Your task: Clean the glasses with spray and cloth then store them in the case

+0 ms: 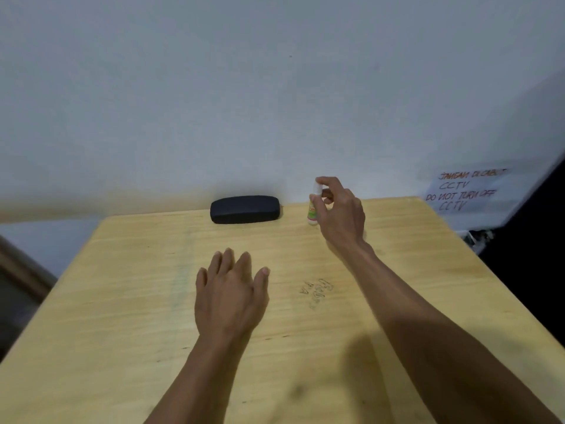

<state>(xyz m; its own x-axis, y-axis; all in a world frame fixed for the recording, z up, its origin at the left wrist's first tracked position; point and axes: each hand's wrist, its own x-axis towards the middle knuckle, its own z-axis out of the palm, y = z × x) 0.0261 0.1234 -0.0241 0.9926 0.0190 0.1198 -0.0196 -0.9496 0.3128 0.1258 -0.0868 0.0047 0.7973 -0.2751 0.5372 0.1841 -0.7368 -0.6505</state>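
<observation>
A black glasses case (245,209) lies shut at the far edge of the wooden table (122,301), against the wall. To its right a small white spray bottle (313,209) stands upright on the table. My right hand (341,215) is around the bottle, index finger over its top, thumb and fingers at its side. My left hand (230,293) rests flat on the table's middle, palm down, fingers apart, holding nothing. No glasses or cloth are in view.
A white wall rises directly behind the table. A paper sign (467,191) with handwritten CCTV text hangs at the right. Pen scribbles (319,290) mark the tabletop. The table's left and right edges drop to dark floor.
</observation>
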